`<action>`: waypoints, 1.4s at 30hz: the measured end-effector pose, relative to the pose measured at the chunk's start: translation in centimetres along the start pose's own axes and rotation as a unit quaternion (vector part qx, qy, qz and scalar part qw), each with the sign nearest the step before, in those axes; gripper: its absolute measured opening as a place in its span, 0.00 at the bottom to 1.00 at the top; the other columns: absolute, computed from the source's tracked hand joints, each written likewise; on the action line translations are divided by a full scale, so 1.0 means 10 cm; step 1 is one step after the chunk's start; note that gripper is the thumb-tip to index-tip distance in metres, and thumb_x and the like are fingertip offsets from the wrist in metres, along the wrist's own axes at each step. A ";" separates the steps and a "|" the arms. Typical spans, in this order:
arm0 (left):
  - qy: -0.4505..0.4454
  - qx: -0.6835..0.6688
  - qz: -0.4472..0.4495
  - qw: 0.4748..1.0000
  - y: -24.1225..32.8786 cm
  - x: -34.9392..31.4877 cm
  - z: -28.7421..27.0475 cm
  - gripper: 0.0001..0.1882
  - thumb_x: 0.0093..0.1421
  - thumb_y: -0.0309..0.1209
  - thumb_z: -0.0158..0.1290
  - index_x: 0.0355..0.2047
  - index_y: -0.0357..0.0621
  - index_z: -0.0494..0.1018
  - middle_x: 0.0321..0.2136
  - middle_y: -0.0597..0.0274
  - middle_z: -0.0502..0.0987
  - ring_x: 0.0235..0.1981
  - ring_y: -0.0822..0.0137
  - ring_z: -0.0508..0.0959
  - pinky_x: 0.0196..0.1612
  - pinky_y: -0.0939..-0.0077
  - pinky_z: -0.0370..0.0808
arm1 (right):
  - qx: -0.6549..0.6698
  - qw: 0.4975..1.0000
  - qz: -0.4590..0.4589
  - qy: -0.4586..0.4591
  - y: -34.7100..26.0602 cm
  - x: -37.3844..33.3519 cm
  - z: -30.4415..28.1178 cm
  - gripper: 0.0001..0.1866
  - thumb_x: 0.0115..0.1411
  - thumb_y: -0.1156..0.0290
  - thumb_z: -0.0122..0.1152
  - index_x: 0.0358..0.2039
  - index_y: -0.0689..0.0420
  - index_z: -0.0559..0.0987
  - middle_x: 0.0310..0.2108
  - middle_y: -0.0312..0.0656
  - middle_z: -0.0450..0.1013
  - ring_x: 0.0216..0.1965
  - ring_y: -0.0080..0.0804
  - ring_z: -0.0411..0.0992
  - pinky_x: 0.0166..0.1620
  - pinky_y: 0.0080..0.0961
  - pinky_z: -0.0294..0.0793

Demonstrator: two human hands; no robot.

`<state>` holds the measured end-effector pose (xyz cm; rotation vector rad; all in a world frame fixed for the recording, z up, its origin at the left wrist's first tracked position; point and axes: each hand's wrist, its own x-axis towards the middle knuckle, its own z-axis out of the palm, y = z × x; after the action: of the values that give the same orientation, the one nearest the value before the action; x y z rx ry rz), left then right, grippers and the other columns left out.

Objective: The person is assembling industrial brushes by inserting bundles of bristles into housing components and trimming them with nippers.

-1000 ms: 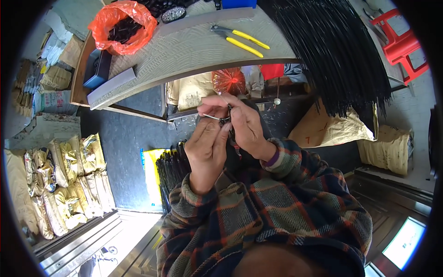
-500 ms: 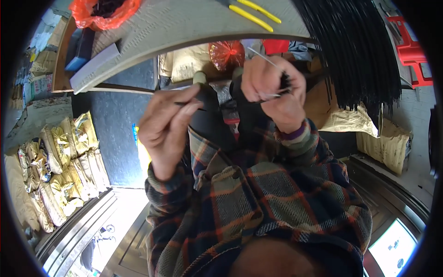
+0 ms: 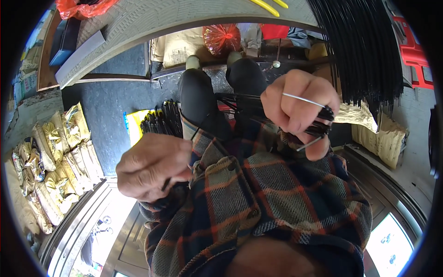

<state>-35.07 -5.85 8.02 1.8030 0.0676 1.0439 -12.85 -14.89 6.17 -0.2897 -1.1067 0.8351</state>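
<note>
My right hand (image 3: 300,104) is closed around a bundle of thin black strands (image 3: 326,121) in front of my right thigh. Their tips poke out at its right side, while the strands (image 3: 240,100) trail leftward over my legs. A thin silvery wire (image 3: 303,99) crosses the fingers, and a second silvery piece (image 3: 308,143) shows by the thumb. Lower down, in front of my jacket, my left hand (image 3: 150,164) is pinched on a thin black strand (image 3: 194,134). One dark end of something also shows beneath that palm.
Long black strands (image 3: 362,51) hang over the table's right edge. On the table (image 3: 184,14) are yellow tool handles (image 3: 265,6), a blue box (image 3: 64,44) and an orange plastic bag (image 3: 87,9). More black strands (image 3: 161,121) lie left of my legs, near wrapped packs (image 3: 57,161).
Both hands have come down and moved apart, the left toward lower left, the right toward lower right. The right hand has turned, so the bundle's ends show. My legs and the left-side strands are more visible.
</note>
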 end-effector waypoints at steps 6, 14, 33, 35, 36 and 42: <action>-0.100 0.006 0.021 0.995 0.15 -0.06 -0.16 0.16 0.48 0.31 0.57 0.38 0.38 0.74 0.27 0.53 0.74 0.29 0.56 0.77 0.30 0.67 0.79 | 0.040 0.997 -0.035 -0.063 0.01 0.05 0.05 0.21 0.37 0.71 0.72 0.28 0.71 0.73 0.25 0.45 0.66 0.17 0.23 0.62 0.19 0.16 0.60; -0.106 0.007 0.077 0.991 0.16 -0.07 -0.19 0.17 0.41 0.26 0.62 0.33 0.35 0.76 0.28 0.52 0.75 0.28 0.59 0.78 0.27 0.74 0.80 | 0.043 0.993 -0.068 -0.084 0.01 0.04 0.02 0.22 0.39 0.66 0.73 0.28 0.69 0.74 0.24 0.43 0.68 0.18 0.22 0.60 0.21 0.19 0.62; 0.079 0.191 -0.080 0.975 0.00 0.20 0.39 0.19 0.47 0.18 0.56 0.42 0.37 0.74 0.19 0.62 0.69 0.18 0.74 0.68 0.23 0.85 0.66 | -0.315 0.946 0.026 0.070 0.38 0.10 0.47 0.15 0.54 0.63 0.59 0.30 0.59 0.66 0.24 0.38 0.61 0.23 0.22 0.57 0.26 0.17 0.58; 0.084 0.189 -0.084 0.975 0.01 0.20 0.40 0.19 0.47 0.18 0.56 0.42 0.37 0.74 0.19 0.62 0.69 0.19 0.74 0.68 0.23 0.85 0.66 | -0.324 0.944 0.013 0.065 0.39 0.09 0.46 0.15 0.54 0.63 0.59 0.31 0.59 0.66 0.24 0.38 0.61 0.24 0.22 0.57 0.27 0.17 0.58; 0.080 0.192 -0.093 0.974 0.02 0.20 0.41 0.19 0.47 0.18 0.56 0.42 0.37 0.74 0.19 0.62 0.69 0.19 0.74 0.68 0.23 0.85 0.66 | -0.331 0.941 0.004 0.062 0.40 0.09 0.45 0.15 0.54 0.63 0.58 0.31 0.60 0.65 0.25 0.38 0.61 0.24 0.22 0.57 0.28 0.18 0.59; 0.077 0.245 -0.078 0.963 -0.01 0.15 0.46 0.19 0.47 0.14 0.51 0.42 0.35 0.74 0.20 0.60 0.70 0.19 0.71 0.69 0.24 0.83 0.68 | -0.399 0.912 -0.035 0.089 0.41 0.11 0.52 0.14 0.54 0.66 0.56 0.32 0.60 0.65 0.26 0.40 0.61 0.27 0.25 0.57 0.30 0.20 0.60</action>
<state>-30.94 -8.46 8.34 2.1074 0.5999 1.1159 -19.07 -12.33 6.79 -0.9826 -1.2335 0.2410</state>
